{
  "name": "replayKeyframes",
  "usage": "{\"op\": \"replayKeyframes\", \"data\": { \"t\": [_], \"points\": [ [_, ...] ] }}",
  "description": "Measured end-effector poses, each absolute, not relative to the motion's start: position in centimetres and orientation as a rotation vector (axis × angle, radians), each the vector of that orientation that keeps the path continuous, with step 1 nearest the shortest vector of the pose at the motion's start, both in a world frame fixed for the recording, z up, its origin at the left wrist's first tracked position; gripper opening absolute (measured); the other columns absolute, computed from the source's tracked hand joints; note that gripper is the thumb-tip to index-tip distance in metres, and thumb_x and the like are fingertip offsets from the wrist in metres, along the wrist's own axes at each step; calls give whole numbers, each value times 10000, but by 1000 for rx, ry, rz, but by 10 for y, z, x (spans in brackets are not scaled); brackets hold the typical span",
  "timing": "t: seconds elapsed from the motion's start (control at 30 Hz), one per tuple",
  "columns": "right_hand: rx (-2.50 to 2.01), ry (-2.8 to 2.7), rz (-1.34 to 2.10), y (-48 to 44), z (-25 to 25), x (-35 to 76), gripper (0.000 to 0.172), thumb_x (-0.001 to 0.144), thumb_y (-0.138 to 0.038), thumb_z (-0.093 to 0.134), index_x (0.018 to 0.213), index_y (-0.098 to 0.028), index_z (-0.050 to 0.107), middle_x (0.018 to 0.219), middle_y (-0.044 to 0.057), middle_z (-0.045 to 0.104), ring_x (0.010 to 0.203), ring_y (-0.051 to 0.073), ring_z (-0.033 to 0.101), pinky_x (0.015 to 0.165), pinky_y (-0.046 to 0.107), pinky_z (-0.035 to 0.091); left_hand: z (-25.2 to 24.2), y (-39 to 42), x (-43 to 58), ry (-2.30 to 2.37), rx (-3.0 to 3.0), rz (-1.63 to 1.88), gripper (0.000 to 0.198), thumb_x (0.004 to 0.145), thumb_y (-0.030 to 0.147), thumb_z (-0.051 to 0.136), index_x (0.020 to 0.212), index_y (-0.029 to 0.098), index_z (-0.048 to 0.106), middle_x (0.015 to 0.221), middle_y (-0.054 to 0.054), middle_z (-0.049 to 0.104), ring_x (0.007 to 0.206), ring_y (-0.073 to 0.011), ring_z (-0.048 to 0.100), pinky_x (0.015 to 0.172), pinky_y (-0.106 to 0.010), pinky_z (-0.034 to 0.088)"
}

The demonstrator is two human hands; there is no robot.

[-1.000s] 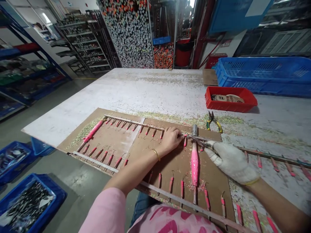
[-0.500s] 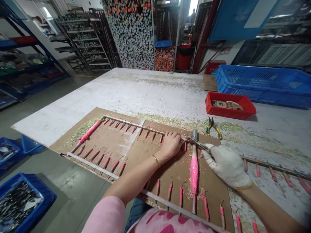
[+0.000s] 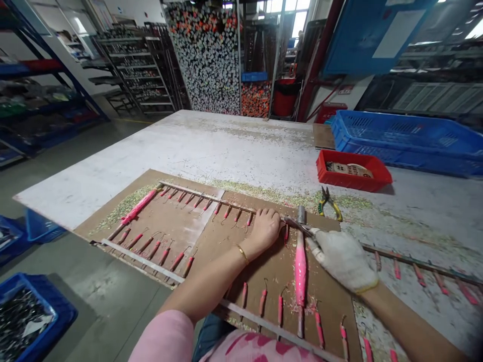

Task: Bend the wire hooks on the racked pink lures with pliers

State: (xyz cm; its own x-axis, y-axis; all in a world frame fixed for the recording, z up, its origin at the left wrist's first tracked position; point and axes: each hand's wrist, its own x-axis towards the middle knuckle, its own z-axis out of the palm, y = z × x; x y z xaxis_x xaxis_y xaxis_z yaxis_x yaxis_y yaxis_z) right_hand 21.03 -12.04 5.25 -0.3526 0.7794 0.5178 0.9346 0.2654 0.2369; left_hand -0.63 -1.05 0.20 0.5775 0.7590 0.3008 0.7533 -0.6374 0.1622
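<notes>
My bare left hand [image 3: 267,229] is closed on the upper bar of a rack [image 3: 199,193] lying on brown cardboard [image 3: 222,251]. In my white-gloved right hand [image 3: 341,256] are metal pliers [image 3: 298,225], their jaws at the bar just right of my left hand. Small pink-coated hooks hang from that bar, and more stand along the lower bar [image 3: 264,323]. A thick pink-coated post [image 3: 301,271] joins the bars below the pliers, and another pink post [image 3: 139,207] is at the left end.
Yellow-handled pliers [image 3: 329,205] lie beyond my right hand, near a red tray [image 3: 352,171] and a large blue crate [image 3: 407,141]. Another hooked bar [image 3: 418,262] is at the right. Pale chips litter the white table [image 3: 124,156]. A blue bin [image 3: 33,317] stands lower left.
The camera view has shifted slightly. The pliers and my right hand have moved a little left, with the jaws closer to my left hand, which keeps its place on the bar.
</notes>
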Motion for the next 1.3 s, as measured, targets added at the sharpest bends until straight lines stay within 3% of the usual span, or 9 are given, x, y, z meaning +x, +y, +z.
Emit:
{"op": "replayKeyframes", "data": {
  "t": [0.17,0.33,0.47,0.63,0.77,0.93,1.07,1.2,1.3],
  "points": [
    [-1663,-2037,-752,-121,48,212,368,1029,-446,506,990,-153,726,674,54,628,658,201,538,670,336,302,0,-11,-6,1317,2797,538,197,1052,323,566,999,161,665,1026,-88,691,1002,-258,593,876,-416,420],
    [-1799,-2263,-582,-122,46,213,369,1033,-392,461,858,-184,711,622,47,617,576,181,497,623,345,249,5,-12,-6,1338,2766,541,256,1075,332,506,1000,158,677,1040,-96,693,1001,-254,588,891,-413,417],
    [-1795,-1978,-617,-124,46,215,419,1036,-471,472,1052,-148,737,719,77,675,681,209,583,650,330,315,8,-13,-6,1301,2747,532,256,1069,347,515,1003,169,687,1061,-98,690,1012,-248,588,903,-403,413],
    [-1752,-2234,-506,-123,46,216,395,1049,-396,431,921,-175,733,641,52,642,582,188,533,617,338,282,8,-11,-8,1310,2720,563,259,1060,333,521,962,180,705,1060,-96,680,1009,-241,582,892,-395,424],
    [-1828,-1972,-581,-123,50,215,441,1045,-468,445,1077,-141,738,720,78,682,672,204,583,650,329,317,9,-11,-10,1265,2746,572,215,1030,308,562,937,184,712,1051,-90,674,1019,-239,577,906,-391,432],
    [-1778,-2281,-559,-121,54,208,389,1046,-370,420,956,-183,749,641,51,653,573,183,513,622,348,236,12,-10,-9,1315,2714,571,201,1012,303,576,945,180,720,1053,-77,693,1005,-236,587,893,-391,436],
    [-1823,-2060,-655,-119,57,206,423,1048,-454,443,1051,-162,749,688,64,665,651,197,557,651,335,260,13,-8,-10,1277,2697,570,182,989,316,611,924,191,725,1060,-71,699,1015,-233,595,907,-390,432],
    [-1829,-2276,-540,-116,56,208,383,1043,-402,429,996,-198,749,635,41,645,580,176,513,626,340,231,10,-6,-10,1315,2654,584,189,990,332,613,934,198,735,1045,-72,690,1006,-228,597,898,-390,436],
    [-1779,-2189,-548,-114,53,211,387,1044,-412,430,1050,-188,745,662,45,650,627,183,547,642,331,279,7,-6,-10,1299,2658,593,172,978,334,630,926,207,733,1022,-65,685,1003,-225,598,902,-388,436]
  ]
}}
